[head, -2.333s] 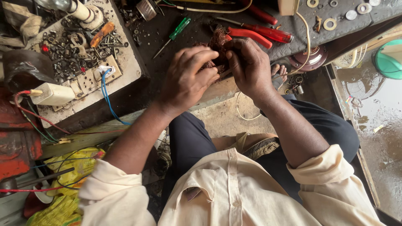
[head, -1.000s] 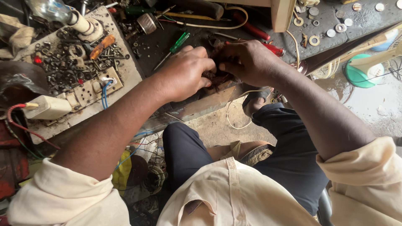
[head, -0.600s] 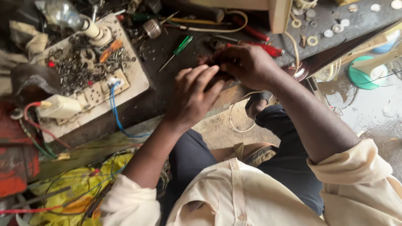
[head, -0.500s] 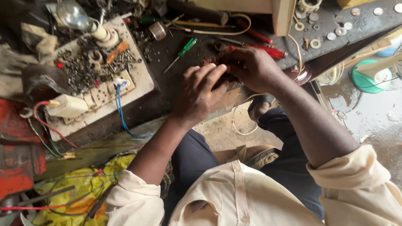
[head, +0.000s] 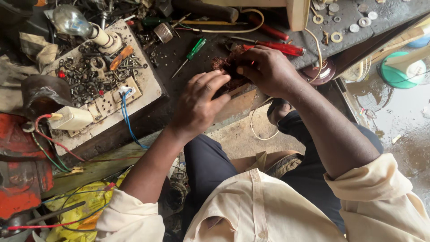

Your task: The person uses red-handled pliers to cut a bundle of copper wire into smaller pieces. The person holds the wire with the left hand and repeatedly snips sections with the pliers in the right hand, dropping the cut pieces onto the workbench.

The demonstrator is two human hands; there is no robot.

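At the bench (head: 188, 58) edge, the right hand (head: 268, 69) pinched a copper wire coil (head: 225, 65); the left hand (head: 199, 103), fingers loose, steadied it. Hard tugging could likely snap the fine strands.

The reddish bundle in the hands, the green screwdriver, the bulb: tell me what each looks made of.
Bundle: likely fine copper wire, a tangled reddish-brown mass, held by the right hand and touched by the left hand.
Screwdriver: translucent green handle, probably plastic; thin grey shaft, likely steel.
Bulb: clear, glinting globe, seemingly glass, on a white holder that may be ceramic or plastic.
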